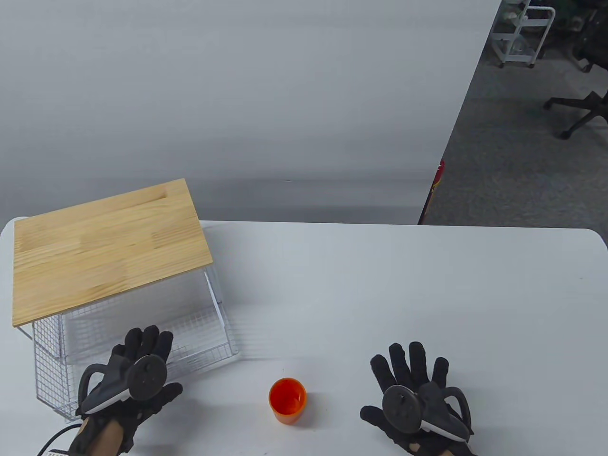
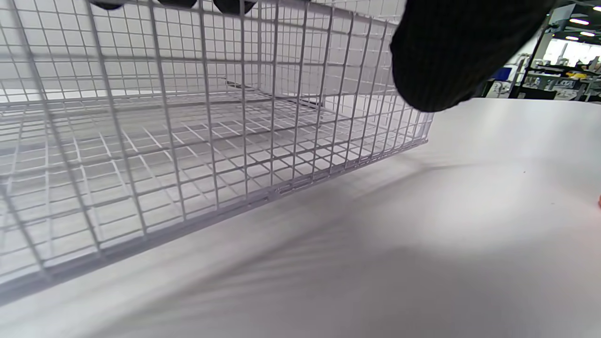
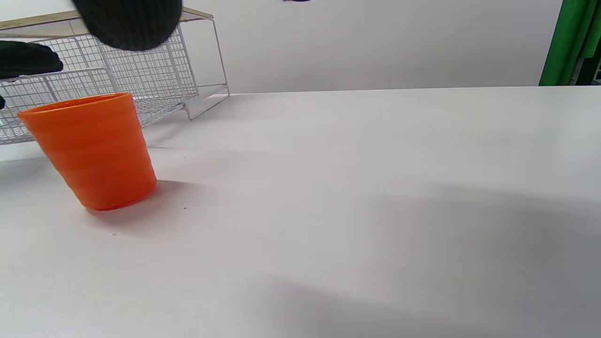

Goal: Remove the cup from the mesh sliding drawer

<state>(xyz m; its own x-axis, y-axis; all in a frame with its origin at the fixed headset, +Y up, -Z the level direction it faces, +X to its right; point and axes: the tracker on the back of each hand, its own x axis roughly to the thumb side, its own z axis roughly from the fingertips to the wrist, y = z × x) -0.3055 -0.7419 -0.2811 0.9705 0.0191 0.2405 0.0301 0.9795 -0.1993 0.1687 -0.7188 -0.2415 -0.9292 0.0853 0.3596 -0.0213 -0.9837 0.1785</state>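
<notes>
The cup [image 1: 287, 400], smooth orange plastic, round and tapering toward its base, stands upright and open-mouthed on the matte white table [image 1: 380, 294], out of the drawer and between my two hands. In the right wrist view its faintly ribbed wall [image 3: 94, 150] sits at about nine o'clock, with the wire rack behind it. The mesh sliding drawer [image 1: 199, 332], a shallow basket of thin white wire in a fine square grid, is pulled out toward me from under the rack's pale wooden top [image 1: 107, 249], a flat rectangular board with visible grain. My left hand [image 1: 137, 375], in its black knit glove, lies at about ten o'clock from the cup with the fingers spread over the drawer's front rim; the left wrist view shows fingertips [image 2: 230, 4] at the top wire, though I cannot tell whether they press it or merely hover. My right hand [image 1: 413, 399] sits at three o'clock from the cup, well apart from it, fingers splayed wide above the table and holding nothing.
</notes>
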